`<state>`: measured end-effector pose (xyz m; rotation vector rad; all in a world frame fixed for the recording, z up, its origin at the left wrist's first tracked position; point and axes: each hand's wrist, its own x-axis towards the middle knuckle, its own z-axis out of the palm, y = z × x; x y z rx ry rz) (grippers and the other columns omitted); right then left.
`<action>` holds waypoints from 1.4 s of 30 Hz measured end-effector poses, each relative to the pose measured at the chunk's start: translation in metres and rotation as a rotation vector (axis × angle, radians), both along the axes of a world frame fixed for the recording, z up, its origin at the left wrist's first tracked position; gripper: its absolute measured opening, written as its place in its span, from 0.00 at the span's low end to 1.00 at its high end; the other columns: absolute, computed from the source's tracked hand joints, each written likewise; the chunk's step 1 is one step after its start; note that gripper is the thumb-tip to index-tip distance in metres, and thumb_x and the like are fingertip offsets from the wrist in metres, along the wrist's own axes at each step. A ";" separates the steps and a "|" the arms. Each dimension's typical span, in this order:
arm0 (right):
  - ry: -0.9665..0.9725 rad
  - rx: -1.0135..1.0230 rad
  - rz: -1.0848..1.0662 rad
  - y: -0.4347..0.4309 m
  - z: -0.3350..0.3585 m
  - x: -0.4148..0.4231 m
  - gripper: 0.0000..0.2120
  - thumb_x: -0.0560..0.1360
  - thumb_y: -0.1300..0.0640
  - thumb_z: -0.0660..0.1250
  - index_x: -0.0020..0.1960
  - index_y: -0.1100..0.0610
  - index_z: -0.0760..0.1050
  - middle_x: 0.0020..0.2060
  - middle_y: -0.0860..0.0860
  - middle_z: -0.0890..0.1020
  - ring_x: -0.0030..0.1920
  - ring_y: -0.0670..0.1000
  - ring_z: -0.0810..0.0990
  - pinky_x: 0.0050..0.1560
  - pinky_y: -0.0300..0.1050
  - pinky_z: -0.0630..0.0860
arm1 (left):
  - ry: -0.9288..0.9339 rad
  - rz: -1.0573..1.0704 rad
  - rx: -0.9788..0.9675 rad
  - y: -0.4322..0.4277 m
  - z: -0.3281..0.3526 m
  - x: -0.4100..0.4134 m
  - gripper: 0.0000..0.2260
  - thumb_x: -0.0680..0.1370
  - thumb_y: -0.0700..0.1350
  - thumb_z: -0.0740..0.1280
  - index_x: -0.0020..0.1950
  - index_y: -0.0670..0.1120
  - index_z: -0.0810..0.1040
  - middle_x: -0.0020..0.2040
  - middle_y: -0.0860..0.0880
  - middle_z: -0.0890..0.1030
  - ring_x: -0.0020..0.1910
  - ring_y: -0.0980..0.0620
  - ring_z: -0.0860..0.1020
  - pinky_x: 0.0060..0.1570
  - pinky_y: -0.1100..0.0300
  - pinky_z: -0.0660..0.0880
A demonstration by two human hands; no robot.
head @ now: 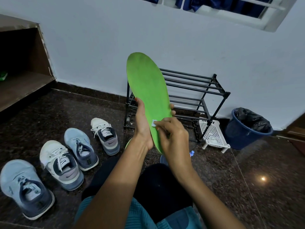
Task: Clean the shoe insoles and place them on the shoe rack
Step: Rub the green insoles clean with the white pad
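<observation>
We see the left hand (142, 128) gripping a green insole (146, 83) by its lower half and holding it upright. The thumb is curled over one edge and the fingers (171, 106) are wrapped round the other. The right hand (175, 136) pinches a small pale scrap (154, 122) (cloth or wipe, we cannot tell which). It presses the scrap on the insole's face, just below the left fingers. Beyond the fingers, behind the insole, the black shoe rack (194, 85) stands against the wall. Left of the fingers, the light-blue sneakers (80, 147) and the white-and-grey sneakers (105, 134) lie on the dark floor (231, 179). The white-and-grey pair carries a swoosh mark on each heel. The writing on their tongues is too small to read.
</observation>
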<state>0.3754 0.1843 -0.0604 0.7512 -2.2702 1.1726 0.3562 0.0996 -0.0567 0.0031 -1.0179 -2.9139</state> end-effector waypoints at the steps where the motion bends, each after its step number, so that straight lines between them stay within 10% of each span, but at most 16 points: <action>1: 0.011 0.010 -0.026 -0.001 0.001 -0.004 0.08 0.69 0.68 0.65 0.45 0.64 0.81 0.40 0.56 0.79 0.41 0.57 0.78 0.49 0.25 0.64 | -0.008 0.003 -0.025 0.000 -0.001 -0.001 0.39 0.77 0.70 0.42 0.51 0.39 0.78 0.41 0.43 0.82 0.37 0.49 0.80 0.39 0.59 0.78; 42: 0.047 0.048 0.009 0.010 -0.008 0.000 0.08 0.69 0.66 0.65 0.45 0.64 0.82 0.37 0.53 0.78 0.39 0.53 0.76 0.44 0.24 0.64 | -0.004 0.043 -0.001 0.000 0.001 0.001 0.39 0.77 0.69 0.42 0.50 0.38 0.78 0.39 0.42 0.81 0.34 0.48 0.79 0.36 0.59 0.77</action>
